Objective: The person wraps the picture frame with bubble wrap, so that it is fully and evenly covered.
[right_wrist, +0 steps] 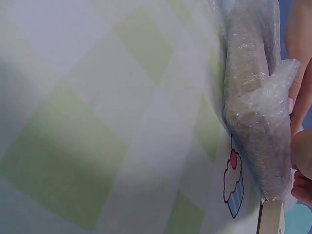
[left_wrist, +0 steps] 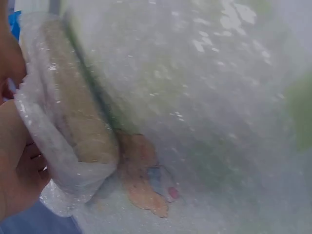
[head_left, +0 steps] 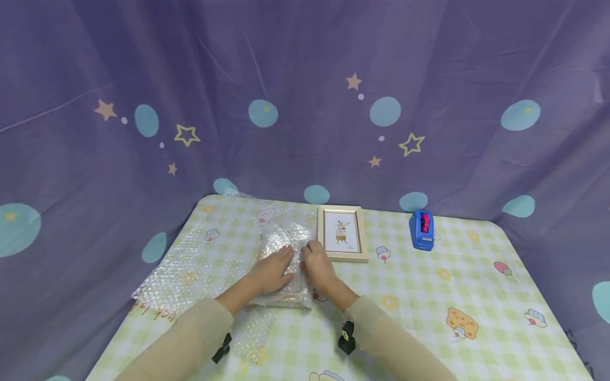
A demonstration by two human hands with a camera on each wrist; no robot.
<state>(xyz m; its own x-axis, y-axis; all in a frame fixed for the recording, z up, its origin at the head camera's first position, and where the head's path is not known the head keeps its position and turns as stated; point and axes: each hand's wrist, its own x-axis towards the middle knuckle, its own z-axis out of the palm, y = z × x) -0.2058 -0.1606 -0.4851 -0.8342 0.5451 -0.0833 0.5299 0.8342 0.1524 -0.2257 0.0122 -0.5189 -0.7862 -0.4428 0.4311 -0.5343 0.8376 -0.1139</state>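
Observation:
A flat, boxy thing with a pale wooden edge lies wrapped in clear bubble wrap (head_left: 286, 238) on the table. My left hand (head_left: 272, 271) rests flat on the top of this package, fingers stretched out. At the package's right side, my right hand (head_left: 318, 264) has its fingers curled and pinches the bubble wrap. In the left wrist view, the wooden edge (left_wrist: 80, 107) shows through the wrap, with the left hand (left_wrist: 22, 165) along it. The right wrist view has the wrapped package (right_wrist: 248, 97) with a loose flap of film and the right hand (right_wrist: 303, 165) against its upper side.
A framed picture (head_left: 342, 233) lies just right of the package. Farther right stands a blue tape dispenser (head_left: 422, 230) with a pink roll. Loose bubble wrap (head_left: 190, 264) spreads over the left of the checked tablecloth (head_left: 419, 312). A purple curtain (head_left: 305, 143) hangs behind.

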